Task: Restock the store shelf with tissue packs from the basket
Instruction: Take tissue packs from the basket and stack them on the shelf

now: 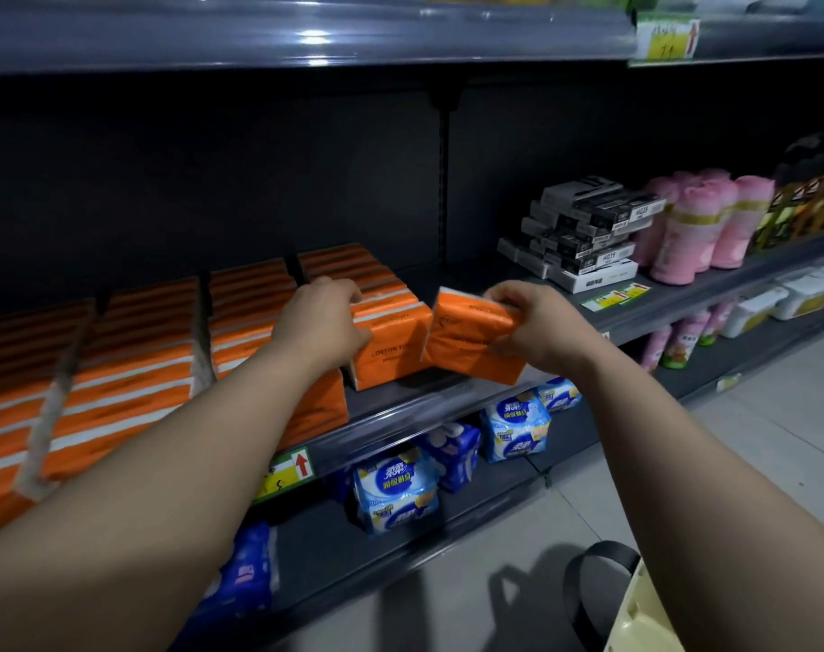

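Orange tissue pack [471, 343] sits tilted in the right hand [537, 322], fingers curled over its top edge and thumb underneath, just right of the last row on the shelf [400, 418]. The left hand [323, 317] hooks its fingers over the front pack [391, 350] of that row, apparently steadying it. Placing is the step in hand. Next, I judge, the pack needs standing upright and sliding in beside that row. The basket [645, 614] is on the floor, lower right.

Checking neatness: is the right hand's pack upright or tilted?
Tilted: the orange pack in the right hand slants beside the upright shelved pack.
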`<action>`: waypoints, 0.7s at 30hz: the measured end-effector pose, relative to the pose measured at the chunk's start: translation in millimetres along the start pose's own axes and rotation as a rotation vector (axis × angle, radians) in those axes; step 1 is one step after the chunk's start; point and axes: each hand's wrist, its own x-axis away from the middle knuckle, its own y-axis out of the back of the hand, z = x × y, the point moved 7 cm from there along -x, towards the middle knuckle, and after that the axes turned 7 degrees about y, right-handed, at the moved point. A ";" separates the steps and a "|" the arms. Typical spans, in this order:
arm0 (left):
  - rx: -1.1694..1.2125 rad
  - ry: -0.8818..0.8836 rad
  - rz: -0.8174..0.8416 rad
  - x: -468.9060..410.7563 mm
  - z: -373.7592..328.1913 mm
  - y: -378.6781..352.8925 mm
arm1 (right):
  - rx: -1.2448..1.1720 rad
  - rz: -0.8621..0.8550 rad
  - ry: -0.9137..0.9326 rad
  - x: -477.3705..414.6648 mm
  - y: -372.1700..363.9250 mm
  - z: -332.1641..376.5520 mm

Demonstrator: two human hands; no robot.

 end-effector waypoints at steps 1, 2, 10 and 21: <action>0.024 0.025 -0.024 7.0 3.4 8.3 | -0.024 0.012 0.018 -2.0 -5.0 6.0; 0.047 0.050 -0.047 15.3 8.2 15.2 | -0.036 0.021 0.041 -4.6 -10.8 11.3; 0.085 0.143 -0.154 71.2 41.6 20.3 | 0.133 0.037 0.131 -29.3 -69.1 24.9; 0.075 0.168 -0.143 73.0 52.6 19.2 | 0.320 -0.158 0.240 -32.6 -94.0 26.0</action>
